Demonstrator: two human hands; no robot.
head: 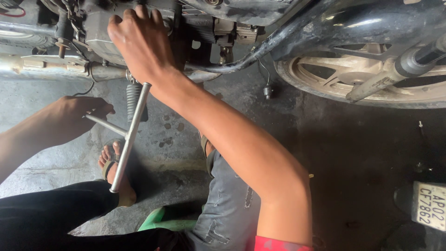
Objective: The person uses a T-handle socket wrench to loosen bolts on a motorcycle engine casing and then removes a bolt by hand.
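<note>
My left hand (pixel 76 116) is closed around the short arm of a silver T-shaped wrench (pixel 131 135). The wrench's long bar runs from beside my right wrist down to my sandalled foot (pixel 111 162). My right hand (pixel 139 44) reaches up onto the motorcycle engine casing (pixel 100 32), palm down. Its fingertips are bent over the metal and out of sight, so I cannot see whether they hold anything. The wrench hangs in the air below the engine, touching no bolt that I can see.
The motorcycle's front wheel (pixel 371 79) with pale spokes and a fork leg fills the upper right. A chrome exhaust pipe (pixel 42 67) runs along the left, with a ribbed footrest (pixel 134 100) beside it. Below me are a green stool (pixel 162 222) and a number plate (pixel 429 204) on stained concrete.
</note>
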